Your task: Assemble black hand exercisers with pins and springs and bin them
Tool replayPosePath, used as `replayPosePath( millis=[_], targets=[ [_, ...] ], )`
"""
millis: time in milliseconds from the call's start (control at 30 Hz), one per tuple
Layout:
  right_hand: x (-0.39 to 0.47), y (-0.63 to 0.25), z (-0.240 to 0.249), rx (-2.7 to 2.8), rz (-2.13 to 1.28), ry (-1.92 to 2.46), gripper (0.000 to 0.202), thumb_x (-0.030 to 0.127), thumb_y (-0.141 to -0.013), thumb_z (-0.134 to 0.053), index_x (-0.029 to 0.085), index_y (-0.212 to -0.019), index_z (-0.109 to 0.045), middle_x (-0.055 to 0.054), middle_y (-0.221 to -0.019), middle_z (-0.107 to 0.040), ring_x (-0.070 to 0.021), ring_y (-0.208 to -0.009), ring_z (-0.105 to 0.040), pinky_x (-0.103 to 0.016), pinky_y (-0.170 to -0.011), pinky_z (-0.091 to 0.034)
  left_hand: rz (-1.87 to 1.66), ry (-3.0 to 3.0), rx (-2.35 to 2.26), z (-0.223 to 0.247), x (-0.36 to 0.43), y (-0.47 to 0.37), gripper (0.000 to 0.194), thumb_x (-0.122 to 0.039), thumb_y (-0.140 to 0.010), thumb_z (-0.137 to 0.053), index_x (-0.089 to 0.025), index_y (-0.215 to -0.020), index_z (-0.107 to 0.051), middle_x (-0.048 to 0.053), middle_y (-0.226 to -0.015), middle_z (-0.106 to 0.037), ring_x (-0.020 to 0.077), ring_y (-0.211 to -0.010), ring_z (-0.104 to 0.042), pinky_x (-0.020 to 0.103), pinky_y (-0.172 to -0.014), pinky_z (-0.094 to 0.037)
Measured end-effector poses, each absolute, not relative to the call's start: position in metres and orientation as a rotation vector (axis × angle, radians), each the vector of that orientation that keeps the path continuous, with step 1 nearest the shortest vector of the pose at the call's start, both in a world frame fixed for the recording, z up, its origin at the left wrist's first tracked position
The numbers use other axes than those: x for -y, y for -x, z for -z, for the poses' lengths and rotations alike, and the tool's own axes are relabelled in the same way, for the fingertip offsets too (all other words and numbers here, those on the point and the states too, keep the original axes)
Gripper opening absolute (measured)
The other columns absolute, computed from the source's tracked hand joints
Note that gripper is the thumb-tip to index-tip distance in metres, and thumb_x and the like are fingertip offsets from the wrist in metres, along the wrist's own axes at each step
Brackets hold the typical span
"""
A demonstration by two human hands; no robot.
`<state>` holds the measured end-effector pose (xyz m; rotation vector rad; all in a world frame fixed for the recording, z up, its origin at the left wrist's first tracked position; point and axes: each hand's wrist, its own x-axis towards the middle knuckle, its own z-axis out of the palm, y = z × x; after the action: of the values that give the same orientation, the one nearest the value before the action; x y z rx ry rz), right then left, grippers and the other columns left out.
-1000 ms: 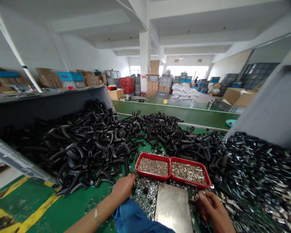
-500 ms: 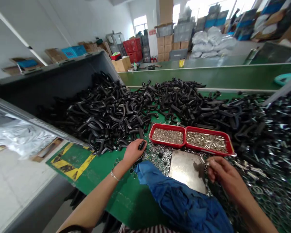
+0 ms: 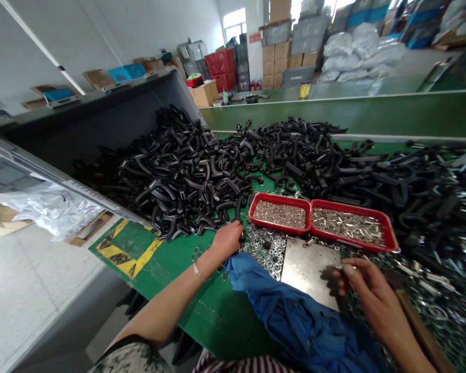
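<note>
My left hand [image 3: 228,241] is closed around a black plastic part [image 3: 242,236], mostly hidden by the fingers, in front of a heap of curved black plastic parts [image 3: 194,176]. My right hand [image 3: 367,290] is pinched together at the right edge of a flat metal plate [image 3: 308,269]. A small shiny metal piece [image 3: 339,266] shows at its fingertips, too small to name. Beyond the plate stand two red trays, one [image 3: 281,229] with tiny metal pieces, the other [image 3: 355,243] with small metal pins. Loose metal rings [image 3: 264,253] lie between my left hand and the plate.
A blue cloth [image 3: 291,316] lies along the near side of the plate. A large grey bin [image 3: 101,109] tipped on its side spills black parts at left. More rings and metal pieces [image 3: 437,311] cover the right side, with a wooden stick [image 3: 419,326] by my right wrist.
The view has shifted, so the bench appears further right. My left hand has turned, and less of the black part shows. My right fingertips have come over the plate's edge, still pinched.
</note>
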<state>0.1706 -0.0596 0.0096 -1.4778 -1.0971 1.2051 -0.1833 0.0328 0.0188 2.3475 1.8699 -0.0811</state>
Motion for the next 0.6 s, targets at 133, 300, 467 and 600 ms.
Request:
replayPosePath(
  millis=[133, 300, 467, 600],
  targets=[
    [0.076, -0.15, -0.006, 1.007, -1.481, 1.321, 0.03, 0.048, -0.092, -0.06, 0.026, -0.111, -0.055, 0.001, -0.069, -0.062, -0.0158, -0.061, -0.057, -0.029, -0.06, -0.049, -0.086, -2.367, -1.846, -0.019, -0.026, 0.199, 0.029, -0.006, -0.081, -0.053, -0.021, -0.103, -0.066, 0.006, -0.107, -0.063, 0.0199, -0.102, -0.062, 0.028, -0.089, -0.05],
    [0.072, -0.112, -0.014, 0.756, -1.717, 1.07, 0.025, 0.043, -0.09, -0.065, 0.026, -0.108, -0.059, 0.001, -0.07, -0.059, -0.0143, -0.063, -0.051, -0.029, -0.062, -0.046, -0.083, -2.48, -1.618, -0.014, -0.039, 0.187, 0.04, -0.005, -0.082, -0.053, -0.023, -0.116, -0.064, 0.007, -0.111, -0.063, 0.0227, -0.107, -0.06, 0.033, -0.093, -0.048],
    [0.065, -0.097, -0.018, 0.627, -1.734, 0.981, 0.024, 0.039, -0.088, -0.068, 0.026, -0.106, -0.061, 0.0, -0.076, -0.062, -0.0132, -0.064, -0.052, -0.027, -0.063, -0.045, 0.037, -2.581, -1.539, -0.013, -0.052, 0.178, 0.031, -0.005, -0.088, -0.045, -0.019, -0.11, -0.064, 0.012, -0.107, -0.062, 0.0251, -0.103, -0.06, 0.038, -0.093, -0.047],
    [0.067, -0.094, -0.009, 0.556, -1.738, 0.955, 0.022, 0.037, -0.088, -0.068, 0.025, -0.105, -0.061, 0.0, -0.077, -0.062, -0.013, -0.067, -0.054, -0.026, -0.063, -0.045, 0.185, -2.739, -1.341, -0.014, -0.054, 0.18, 0.027, -0.007, -0.092, -0.041, -0.017, -0.104, -0.062, 0.013, -0.102, -0.061, 0.0258, -0.096, -0.06, 0.04, -0.09, -0.048]
  ],
)
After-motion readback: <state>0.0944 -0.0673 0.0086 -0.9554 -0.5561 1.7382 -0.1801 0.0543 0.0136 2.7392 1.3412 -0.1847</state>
